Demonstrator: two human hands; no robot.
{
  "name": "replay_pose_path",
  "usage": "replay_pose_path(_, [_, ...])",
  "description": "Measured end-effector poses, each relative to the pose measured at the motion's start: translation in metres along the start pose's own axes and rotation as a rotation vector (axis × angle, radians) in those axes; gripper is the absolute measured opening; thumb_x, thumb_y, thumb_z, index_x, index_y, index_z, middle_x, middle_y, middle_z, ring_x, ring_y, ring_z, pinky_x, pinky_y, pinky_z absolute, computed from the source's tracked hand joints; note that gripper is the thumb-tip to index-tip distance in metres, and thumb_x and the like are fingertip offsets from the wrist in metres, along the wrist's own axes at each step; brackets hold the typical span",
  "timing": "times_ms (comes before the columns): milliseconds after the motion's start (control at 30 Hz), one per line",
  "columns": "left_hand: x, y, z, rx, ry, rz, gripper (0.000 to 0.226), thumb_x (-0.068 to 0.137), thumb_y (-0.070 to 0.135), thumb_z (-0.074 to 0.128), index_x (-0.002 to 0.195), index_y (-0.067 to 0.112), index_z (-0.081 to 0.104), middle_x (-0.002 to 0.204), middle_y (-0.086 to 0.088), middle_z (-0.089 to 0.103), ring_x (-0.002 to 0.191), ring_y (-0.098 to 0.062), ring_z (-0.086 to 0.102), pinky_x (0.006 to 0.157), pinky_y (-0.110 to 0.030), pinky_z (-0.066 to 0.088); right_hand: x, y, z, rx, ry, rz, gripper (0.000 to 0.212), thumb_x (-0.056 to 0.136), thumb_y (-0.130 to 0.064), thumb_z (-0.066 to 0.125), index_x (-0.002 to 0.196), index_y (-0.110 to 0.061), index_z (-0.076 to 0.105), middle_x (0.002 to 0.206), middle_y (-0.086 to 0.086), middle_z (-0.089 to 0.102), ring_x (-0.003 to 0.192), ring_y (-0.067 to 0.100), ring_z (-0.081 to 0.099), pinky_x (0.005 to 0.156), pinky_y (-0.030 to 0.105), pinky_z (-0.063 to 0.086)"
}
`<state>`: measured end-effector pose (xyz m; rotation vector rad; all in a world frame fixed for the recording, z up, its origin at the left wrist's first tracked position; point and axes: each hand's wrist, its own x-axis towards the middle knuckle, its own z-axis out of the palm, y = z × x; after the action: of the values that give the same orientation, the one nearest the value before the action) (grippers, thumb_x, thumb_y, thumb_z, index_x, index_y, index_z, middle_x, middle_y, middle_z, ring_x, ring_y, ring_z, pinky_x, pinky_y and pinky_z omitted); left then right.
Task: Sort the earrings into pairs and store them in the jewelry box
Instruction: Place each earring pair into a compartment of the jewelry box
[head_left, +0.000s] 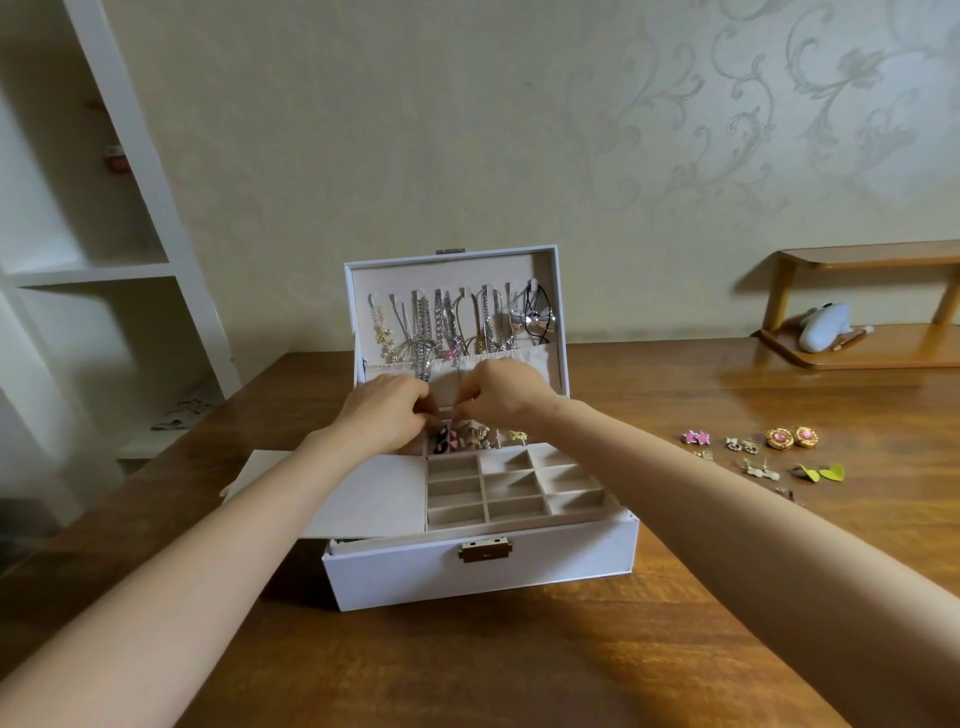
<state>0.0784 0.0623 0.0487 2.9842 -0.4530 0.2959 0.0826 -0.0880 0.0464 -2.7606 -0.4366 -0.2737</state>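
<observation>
Wooden table (519, 675): beneath my grip. White shelving (93, 273): well left of my left hand (387, 415). Small wooden rack (883, 349): far right of my right hand (501, 397), white object (823, 325) on it. Patterned wallpaper (519, 130): beyond.

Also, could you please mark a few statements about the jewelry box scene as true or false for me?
1. The jewelry box has its lid standing open. True.
2. The green earrings lie inside the box. False: they lie on the table, right of the box.
3. Both the left hand and the right hand are over the tray's back row. True.
4. The front compartments are full of earrings. False: they look empty; only the back row holds earrings.
5. Necklaces hang inside the lid. True.
</observation>
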Motion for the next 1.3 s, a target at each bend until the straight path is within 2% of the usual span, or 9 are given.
replay_pose_path(133, [-0.002, 0.011, -0.002, -0.126, 0.071, 0.037, 0.023, 0.088, 0.011, 0.052, 0.108, 0.02, 0.056, 0.1, 0.003, 0.06, 0.089, -0.018, 0.056, 0.068, -0.028, 0.042, -0.015, 0.012, -0.017, 0.085, 0.032, -0.012, 0.017, 0.085, -0.031, 0.063, 0.097, -0.024, 0.073, 0.099, -0.002, 0.071, 0.087, 0.017, 0.063, 0.074, 0.027, 0.047])
replay_pose_path(267, [-0.001, 0.044, -0.002, -0.211, 0.089, 0.111, 0.022, 0.09, 0.02, 0.056, 0.111, 0.016, 0.052, 0.094, 0.007, 0.054, 0.083, -0.014, 0.055, 0.065, -0.026, 0.045, -0.036, 0.039, -0.035, 0.098, 0.102, 0.033, 0.017, 0.084, -0.032, 0.063, 0.095, -0.023, 0.073, 0.095, -0.003, 0.071, 0.081, 0.015, 0.059, 0.071, 0.024, 0.041])
replay_pose_path(367, [0.004, 0.076, 0.002, -0.272, 0.088, 0.17, 0.02, 0.089, 0.023, 0.057, 0.107, 0.017, 0.05, 0.096, 0.005, 0.058, 0.086, -0.015, 0.057, 0.075, -0.032, 0.049, -0.052, 0.068, -0.045, 0.08, 0.138, 0.11, 0.016, 0.083, -0.027, 0.064, 0.093, -0.02, 0.074, 0.092, 0.001, 0.072, 0.081, 0.019, 0.06, 0.07, 0.025, 0.041])
replay_pose_path(500, [0.02, 0.122, 0.01, -0.269, 0.104, 0.26, 0.013, 0.086, 0.024, 0.06, 0.097, 0.019, 0.055, 0.102, 0.004, 0.058, 0.096, -0.015, 0.052, 0.073, -0.027, 0.039, -0.071, 0.112, -0.058, 0.057, 0.134, 0.211, 0.012, 0.082, -0.025, 0.067, 0.09, -0.021, 0.075, 0.089, -0.001, 0.071, 0.083, 0.016, 0.062, 0.072, 0.026, 0.046])
replay_pose_path(600, [0.037, 0.155, 0.018, -0.233, 0.046, 0.326, 0.013, 0.085, 0.026, 0.061, 0.096, 0.02, 0.058, 0.109, 0.002, 0.06, 0.107, -0.018, 0.05, 0.077, -0.027, 0.037, -0.083, 0.144, -0.065, 0.022, 0.098, 0.275, 0.009, 0.081, -0.022, 0.069, 0.087, -0.021, 0.075, 0.089, 0.0, 0.071, 0.086, 0.016, 0.062, 0.072, 0.025, 0.044])
replay_pose_path(800, [0.068, 0.213, 0.047, -0.207, -0.108, 0.34, 0.023, 0.088, 0.02, 0.058, 0.111, 0.017, 0.058, 0.116, -0.003, 0.06, 0.109, -0.023, 0.053, 0.074, -0.029, 0.036, -0.098, 0.189, -0.058, -0.036, 0.043, 0.351, 0.012, 0.079, -0.019, 0.071, 0.089, -0.023, 0.076, 0.094, -0.003, 0.072, 0.091, 0.015, 0.065, 0.074, 0.023, 0.045])
replay_pose_path(967, [0.089, 0.236, 0.069, -0.189, -0.214, 0.307, 0.021, 0.088, 0.012, 0.058, 0.108, 0.02, 0.063, 0.114, -0.003, 0.063, 0.105, -0.022, 0.058, 0.081, -0.032, 0.048, -0.097, 0.209, -0.049, -0.049, 0.058, 0.38, 0.011, 0.077, -0.024, 0.072, 0.087, -0.027, 0.076, 0.093, -0.004, 0.073, 0.088, 0.016, 0.063, 0.071, 0.023, 0.043])
replay_pose_path(1067, [0.096, 0.241, 0.077, -0.17, -0.237, 0.3, 0.022, 0.089, 0.012, 0.057, 0.108, 0.019, 0.065, 0.113, -0.003, 0.063, 0.105, -0.022, 0.058, 0.077, -0.03, 0.044, -0.097, 0.216, -0.046, -0.069, 0.044, 0.379, 0.011, 0.076, -0.023, 0.071, 0.086, -0.027, 0.076, 0.091, -0.004, 0.072, 0.084, 0.014, 0.06, 0.069, 0.024, 0.044])
replay_pose_path(1300, [0.1, 0.242, 0.085, -0.12, -0.216, 0.312, 0.02, 0.089, 0.011, 0.056, 0.106, 0.018, 0.066, 0.107, -0.004, 0.064, 0.102, -0.023, 0.059, 0.075, -0.03, 0.041, -0.096, 0.22, -0.043, -0.063, 0.027, 0.376, 0.009, 0.076, -0.023, 0.071, 0.084, -0.025, 0.075, 0.09, -0.004, 0.072, 0.088, 0.017, 0.064, 0.077, 0.033, 0.055])
